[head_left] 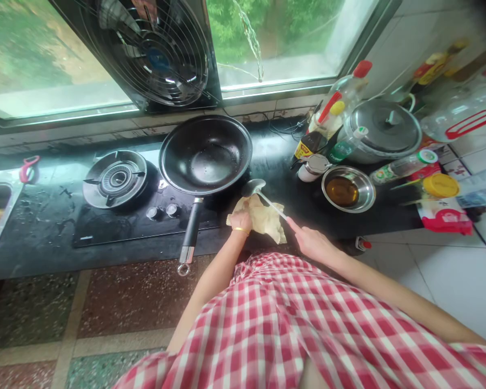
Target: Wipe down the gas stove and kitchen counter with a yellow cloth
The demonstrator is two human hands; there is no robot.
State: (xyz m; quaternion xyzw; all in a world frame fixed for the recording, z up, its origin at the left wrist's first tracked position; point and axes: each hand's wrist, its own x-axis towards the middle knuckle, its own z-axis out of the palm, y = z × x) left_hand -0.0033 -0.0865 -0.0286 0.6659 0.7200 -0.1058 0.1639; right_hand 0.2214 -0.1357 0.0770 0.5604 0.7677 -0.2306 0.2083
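My right hand is closed around the handle of a metal ladle. The ladle's bowl points left, over a pale yellow cloth at the counter's front edge. My left hand, a gold bracelet at its wrist, grips the left part of this cloth; its fingertips are partly hidden. Just beyond and left of that hand, a black wok sits on the hob, its handle jutting toward me. Dark droplets or specks show inside the wok.
A bare burner is left of the wok, with a sink farther left. On the right stand a steel bowl of brown liquid, a white-bodied jar, several bottles and a lidded pot. A fan hangs at the window.
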